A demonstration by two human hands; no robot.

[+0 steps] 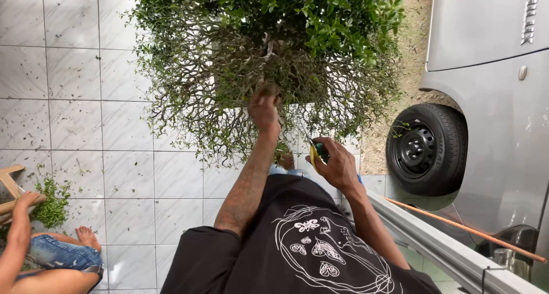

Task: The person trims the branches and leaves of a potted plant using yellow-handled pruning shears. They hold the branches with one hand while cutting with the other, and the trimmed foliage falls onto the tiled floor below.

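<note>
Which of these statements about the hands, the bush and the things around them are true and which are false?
1. The left hand reaches into the bush. True.
2. The right hand is empty. False: it holds a yellow-handled cutting tool.
3. A car wheel is on the right. True.
4. The floor is bare soil. False: it is white tile strewn with leaf bits.
5. Another person's bare foot shows at lower left. True.
</note>
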